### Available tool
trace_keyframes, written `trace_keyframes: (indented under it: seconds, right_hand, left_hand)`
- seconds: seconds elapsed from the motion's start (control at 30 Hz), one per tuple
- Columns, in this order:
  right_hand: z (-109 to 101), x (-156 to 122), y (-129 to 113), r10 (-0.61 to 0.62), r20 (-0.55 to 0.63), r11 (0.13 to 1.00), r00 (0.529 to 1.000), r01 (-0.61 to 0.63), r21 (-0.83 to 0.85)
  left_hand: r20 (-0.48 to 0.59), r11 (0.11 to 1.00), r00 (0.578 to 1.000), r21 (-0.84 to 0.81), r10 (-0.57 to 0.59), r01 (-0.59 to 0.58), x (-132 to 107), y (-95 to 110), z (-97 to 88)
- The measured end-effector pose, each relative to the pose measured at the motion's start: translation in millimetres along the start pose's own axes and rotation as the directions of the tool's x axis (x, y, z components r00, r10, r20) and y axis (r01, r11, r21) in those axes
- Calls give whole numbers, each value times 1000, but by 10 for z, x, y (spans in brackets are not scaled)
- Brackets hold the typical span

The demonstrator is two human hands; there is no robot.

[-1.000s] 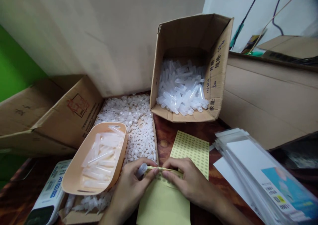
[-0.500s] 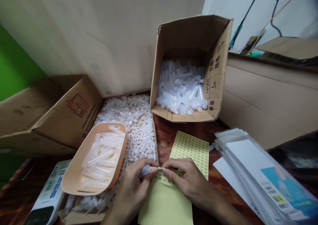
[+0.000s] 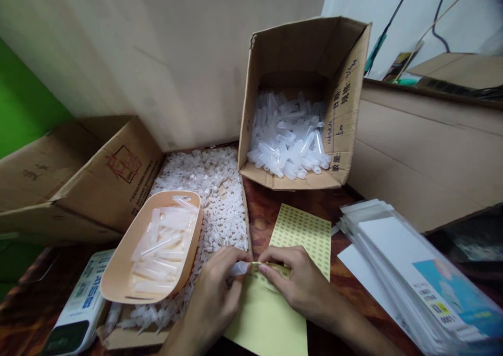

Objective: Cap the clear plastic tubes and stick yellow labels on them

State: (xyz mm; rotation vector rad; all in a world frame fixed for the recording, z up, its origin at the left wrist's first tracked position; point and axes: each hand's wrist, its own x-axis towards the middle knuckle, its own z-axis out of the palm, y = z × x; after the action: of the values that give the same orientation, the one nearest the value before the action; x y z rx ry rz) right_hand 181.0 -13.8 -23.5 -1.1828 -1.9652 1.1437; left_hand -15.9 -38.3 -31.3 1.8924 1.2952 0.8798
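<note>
My left hand (image 3: 216,280) is closed around a translucent plastic tube (image 3: 239,268), whose near end shows between thumb and forefinger. Close beside it, my right hand (image 3: 294,274) pinches the bent upper edge of a yellow sticker sheet (image 3: 271,322). The fingertips of both hands almost meet at that edge. Whether the tube touches the sheet, I cannot tell. Behind my right hand lies another yellow sheet (image 3: 304,230) covered with rows of small round dots.
A peach plastic basin (image 3: 108,277) holds several tubes, atop a cardboard tray of small white plastic parts (image 3: 222,204). A tipped carton (image 3: 294,183) contains more tubes. Bagged packages (image 3: 408,261) lie at right; a white device (image 3: 78,303) and an open carton (image 3: 113,172) stand left.
The tube in my left hand has turned, its end now showing between the fingertips beside the sheet's edge. The bent sheet edge looks flatter. The view has shifted slightly.
</note>
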Motion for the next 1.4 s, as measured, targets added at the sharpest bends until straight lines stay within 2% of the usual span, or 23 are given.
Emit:
trace_keyframes:
  seconds: [0.17, 0.27, 0.83, 1.0, 1.23, 1.33, 1.4]
  right_hand:
    - [14, 2, 9, 10, 3, 1000, 1000, -10, 2]
    - [20, -5, 10, -6, 17, 1000, 1000, 7, -26]
    - [63, -91, 31, -45, 68, 967, 997, 61, -248]
    - [41, -80, -12, -31, 74, 982, 997, 44, -185]
    - [-6, -5, 9, 34, 97, 999, 995, -32, -20]
    - [13, -1, 83, -107, -17, 982, 994, 103, -161]
    - [25, -4, 100, -277, -96, 931, 956, 242, -274]
  left_hand:
    - [-19, 971, 973, 68, 229, -228, 32, -41, -17]
    - [-2, 949, 955, 112, 296, -294, 26, -69, -15]
    - [76, 951, 959, 127, 273, -281, 9, -62, -37]
    - [80, 937, 955, 188, 284, -294, 9, -68, -24]
    - [26, 960, 965, 99, 262, -264, 26, -48, -64]
    - [-18, 972, 972, 26, 233, -232, 30, -36, -111]
    - [-32, 983, 983, -26, 183, -184, 30, -28, -138]
